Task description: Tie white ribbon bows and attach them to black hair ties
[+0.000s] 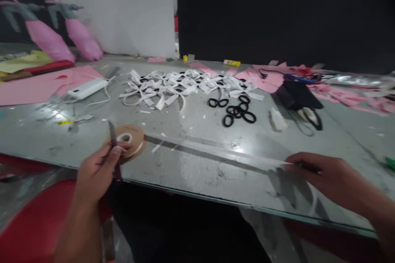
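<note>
At the table's front left, my left hand point(100, 168) is closed on dark-handled scissors point(112, 132), their blade pointing up. Its fingers also reach onto a cardboard ribbon spool point(137, 135) with a white core. A white ribbon point(216, 148) runs from the spool across the table, stretched nearly straight. On the right, my right hand point(327, 176) pinches that ribbon between thumb and fingers, and a loose tail hangs below. Behind the ribbon lie several black elastic hair ties point(237, 111). Farther back is a cluster of white ribbon bows point(185, 84), some with black loops showing.
A white power bank or adapter with a cable point(88, 89) lies left, by pink sheets point(31, 86). Two pink wrapped shapes point(49, 41) stand behind. A black box-like object point(298, 98) sits right. The glass table edge point(197, 197) runs in front; a red stool point(40, 222) is below.
</note>
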`<state>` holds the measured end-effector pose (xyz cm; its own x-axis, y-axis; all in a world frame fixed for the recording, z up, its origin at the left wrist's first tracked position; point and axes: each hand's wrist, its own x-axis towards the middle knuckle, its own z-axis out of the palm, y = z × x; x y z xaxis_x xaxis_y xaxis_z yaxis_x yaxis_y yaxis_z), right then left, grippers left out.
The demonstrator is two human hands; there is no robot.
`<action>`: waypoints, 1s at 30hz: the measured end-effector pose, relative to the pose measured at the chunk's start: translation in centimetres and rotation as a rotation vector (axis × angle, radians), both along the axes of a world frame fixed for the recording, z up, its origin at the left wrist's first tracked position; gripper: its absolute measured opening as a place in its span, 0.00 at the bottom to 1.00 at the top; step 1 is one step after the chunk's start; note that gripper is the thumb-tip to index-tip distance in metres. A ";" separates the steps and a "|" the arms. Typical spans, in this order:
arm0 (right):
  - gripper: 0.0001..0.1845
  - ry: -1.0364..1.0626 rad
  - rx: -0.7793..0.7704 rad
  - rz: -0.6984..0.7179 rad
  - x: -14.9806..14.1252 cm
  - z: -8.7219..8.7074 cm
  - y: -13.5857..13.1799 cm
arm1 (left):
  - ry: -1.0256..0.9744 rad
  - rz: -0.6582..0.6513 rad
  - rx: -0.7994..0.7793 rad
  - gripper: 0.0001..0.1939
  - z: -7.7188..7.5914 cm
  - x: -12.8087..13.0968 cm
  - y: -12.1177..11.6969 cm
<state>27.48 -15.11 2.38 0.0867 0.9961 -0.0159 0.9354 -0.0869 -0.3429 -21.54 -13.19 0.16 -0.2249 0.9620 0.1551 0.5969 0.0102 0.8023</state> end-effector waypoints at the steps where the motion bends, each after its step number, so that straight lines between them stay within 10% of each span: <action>1: 0.12 0.065 -0.053 0.014 0.5 0.3 -0.2 | -0.018 0.026 0.011 0.19 0.1 0.2 0.1; 10: 0.17 0.259 -0.102 -0.112 5.3 1.4 -1.3 | -0.003 0.050 0.051 0.15 -0.3 0.8 -0.2; 19: 0.19 -0.006 0.052 0.178 7.0 -0.4 -2.1 | -0.415 0.135 0.457 0.12 -0.2 2.4 -1.3; 23: 0.31 -0.032 0.163 0.300 -0.7 1.8 1.5 | -0.640 0.057 0.049 0.13 0.5 3.0 -2.2; 30: 0.24 -0.094 0.111 0.707 -23.3 1.8 10.0 | -0.258 -0.032 -0.305 0.20 2.3 4.4 -3.1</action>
<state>4.17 -5.06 4.14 -0.5832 0.8097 0.0647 0.7809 0.5808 -0.2301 -17.18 -16.32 2.46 -0.1885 0.9623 -0.1962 0.3797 0.2557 0.8891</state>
